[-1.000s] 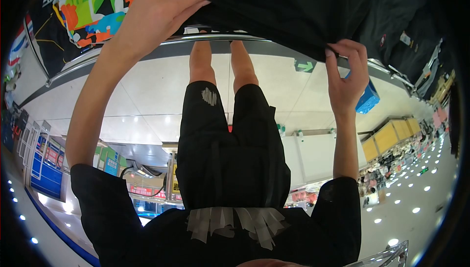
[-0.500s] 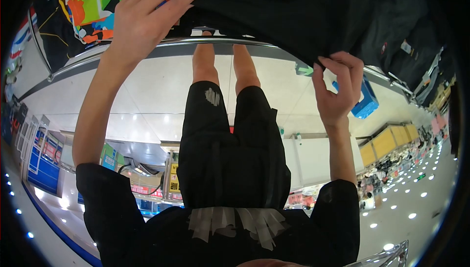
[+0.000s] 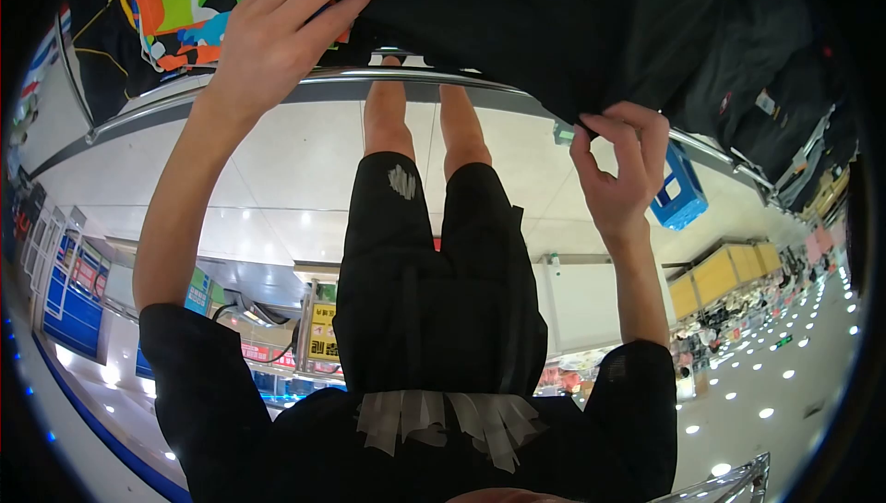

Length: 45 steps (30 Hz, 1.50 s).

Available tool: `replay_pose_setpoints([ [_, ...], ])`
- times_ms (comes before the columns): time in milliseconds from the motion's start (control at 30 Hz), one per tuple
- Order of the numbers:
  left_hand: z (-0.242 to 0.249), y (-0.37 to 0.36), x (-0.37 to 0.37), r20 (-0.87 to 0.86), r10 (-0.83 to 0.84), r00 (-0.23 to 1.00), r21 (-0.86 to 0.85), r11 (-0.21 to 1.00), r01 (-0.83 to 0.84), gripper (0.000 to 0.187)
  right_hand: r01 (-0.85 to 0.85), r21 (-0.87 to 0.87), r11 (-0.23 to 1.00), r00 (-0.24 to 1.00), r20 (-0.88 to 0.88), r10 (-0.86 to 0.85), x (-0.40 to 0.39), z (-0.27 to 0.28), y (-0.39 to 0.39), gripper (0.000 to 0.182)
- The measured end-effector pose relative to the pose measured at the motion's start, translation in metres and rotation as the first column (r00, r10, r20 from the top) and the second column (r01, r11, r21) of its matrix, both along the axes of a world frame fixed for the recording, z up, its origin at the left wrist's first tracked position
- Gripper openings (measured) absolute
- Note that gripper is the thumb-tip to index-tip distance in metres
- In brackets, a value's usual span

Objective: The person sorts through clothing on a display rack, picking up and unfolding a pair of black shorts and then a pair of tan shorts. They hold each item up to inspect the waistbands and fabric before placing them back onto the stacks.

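A dark black garment spreads across the top of the view; its exact kind does not show. My left hand has its fingertips closed on the garment's left edge, with the thumb hidden. Lower down and to the right, my right hand pinches the garment's lower corner between thumb and fingers. Between the two hands the cloth's edge hangs slanting down to the right. A brightly patterned cloth in green, orange and blue lies just beyond my left hand.
A shiny metal rail runs across in front of my legs, below the garment. More dark clothing with small labels lies at the right. On the pale floor stands a blue crate, with yellow boxes farther back.
My right hand has shifted a little to the left, taking the pinched corner with it. My left hand stays nearly in place at the garment's edge.
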<state>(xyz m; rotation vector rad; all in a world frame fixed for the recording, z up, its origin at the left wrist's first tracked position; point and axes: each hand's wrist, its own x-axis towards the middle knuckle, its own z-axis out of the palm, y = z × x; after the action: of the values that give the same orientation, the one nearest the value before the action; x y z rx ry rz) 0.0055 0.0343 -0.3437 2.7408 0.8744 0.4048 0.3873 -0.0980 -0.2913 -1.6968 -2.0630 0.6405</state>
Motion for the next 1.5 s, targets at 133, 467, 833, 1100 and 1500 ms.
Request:
replay_pose_setpoints([
  [133,-0.005,-0.003,0.000,-0.035,0.013,0.999,-0.010,1.000,-0.014,0.049,0.004,-0.033,0.999,0.998,0.058,-0.002,0.000,-0.008,-0.002,0.034],
  [467,-0.009,0.004,0.002,-0.049,-0.019,0.999,-0.009,1.000,0.019,0.043,0.079,-0.053,0.996,0.996,0.042,-0.076,0.006,-0.009,-0.011,0.046],
  [833,-0.006,0.010,0.005,-0.055,-0.034,0.998,-0.085,0.996,0.029,0.029,0.159,-0.058,0.985,0.986,-0.037,-0.162,0.006,-0.006,0.001,0.036],
  [1100,0.095,0.014,0.017,-0.085,0.182,0.980,-0.421,0.885,-0.201,0.022,0.291,-0.305,0.907,0.942,-0.072,-0.327,0.028,0.085,0.033,0.015],
  [1500,0.303,0.012,0.033,-0.018,0.120,0.993,-0.407,0.906,-0.117,0.020,0.213,-0.186,0.959,0.974,-0.041,-0.224,0.054,0.268,0.047,0.024],
])
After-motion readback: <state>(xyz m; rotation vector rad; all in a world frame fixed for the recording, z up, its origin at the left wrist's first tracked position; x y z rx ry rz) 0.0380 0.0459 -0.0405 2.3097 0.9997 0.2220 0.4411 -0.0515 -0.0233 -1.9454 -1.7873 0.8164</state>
